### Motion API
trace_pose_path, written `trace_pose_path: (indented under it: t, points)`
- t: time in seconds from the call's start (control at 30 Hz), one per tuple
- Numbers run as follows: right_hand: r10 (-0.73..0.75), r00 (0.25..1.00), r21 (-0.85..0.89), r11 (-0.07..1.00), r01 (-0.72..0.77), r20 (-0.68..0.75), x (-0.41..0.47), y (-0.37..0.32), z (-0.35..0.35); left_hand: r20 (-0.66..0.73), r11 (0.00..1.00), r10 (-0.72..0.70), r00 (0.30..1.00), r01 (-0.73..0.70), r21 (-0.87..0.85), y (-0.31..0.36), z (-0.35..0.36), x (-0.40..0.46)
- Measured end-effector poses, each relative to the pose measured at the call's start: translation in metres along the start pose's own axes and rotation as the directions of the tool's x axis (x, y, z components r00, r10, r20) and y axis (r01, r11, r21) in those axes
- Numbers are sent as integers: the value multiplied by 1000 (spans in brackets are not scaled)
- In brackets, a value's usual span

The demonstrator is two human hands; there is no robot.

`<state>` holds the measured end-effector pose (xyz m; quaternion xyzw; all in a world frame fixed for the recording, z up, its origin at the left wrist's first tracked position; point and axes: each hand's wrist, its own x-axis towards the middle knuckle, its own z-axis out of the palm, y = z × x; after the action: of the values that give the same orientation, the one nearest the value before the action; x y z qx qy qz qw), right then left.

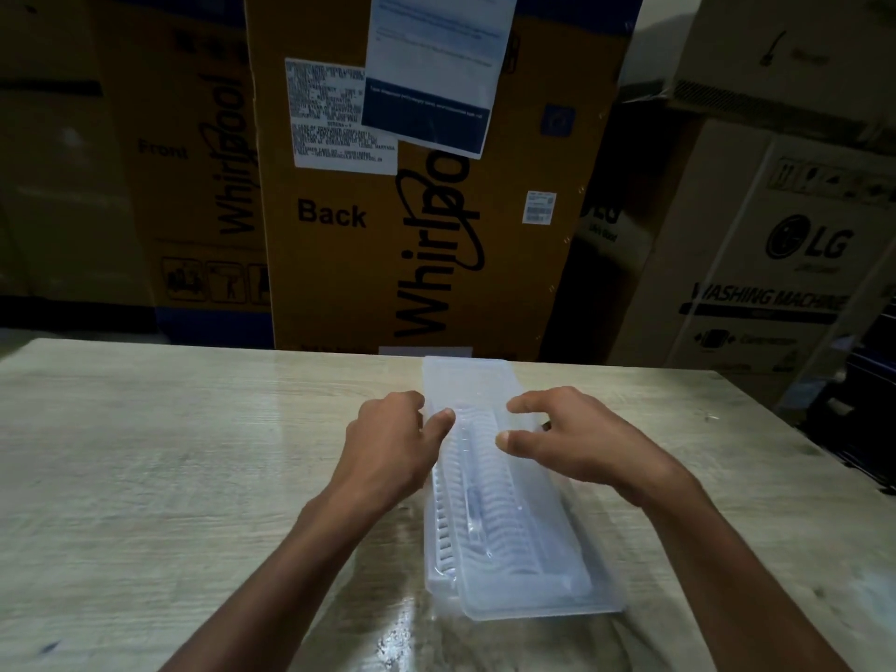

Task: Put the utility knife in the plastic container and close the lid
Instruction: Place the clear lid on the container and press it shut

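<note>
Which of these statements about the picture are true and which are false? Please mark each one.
1. Both hands are at the container. True: the left hand and the right hand are at the far half of the container.
2. The container stands on the floor. False: it lies on the table.
3. The container is clear plastic with a ribbed insert inside. True.
4. The right hand holds a knife above the table. False: it holds no knife; its fingers are spread at the container.
5. Cardboard boxes stand behind the table. True: a Whirlpool box and an LG box.
</note>
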<state>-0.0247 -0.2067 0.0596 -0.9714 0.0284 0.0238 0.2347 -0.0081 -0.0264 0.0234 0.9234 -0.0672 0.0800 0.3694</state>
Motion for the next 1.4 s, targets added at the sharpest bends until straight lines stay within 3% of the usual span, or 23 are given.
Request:
trace_pose_path:
  t: [0.57, 0.9, 1.13, 1.4]
  points:
    - [-43, 997, -16, 999, 42, -66, 5, 3, 9, 230, 954, -99, 968, 158, -255, -3, -12, 3]
    - [-46, 995, -5, 999, 46, -93, 12, 9, 13, 158, 984, -36, 987, 63, -164, -7, -5, 6]
    - [-122, 988, -136, 985, 108, -97, 11, 12, 24, 220, 994, 105, 970, -95, -56, -14, 10, 7]
    - [-146, 981, -87, 987, 136, -129, 15, 17, 37, 231, 990, 98, 968, -118, 75, -19, 16, 9]
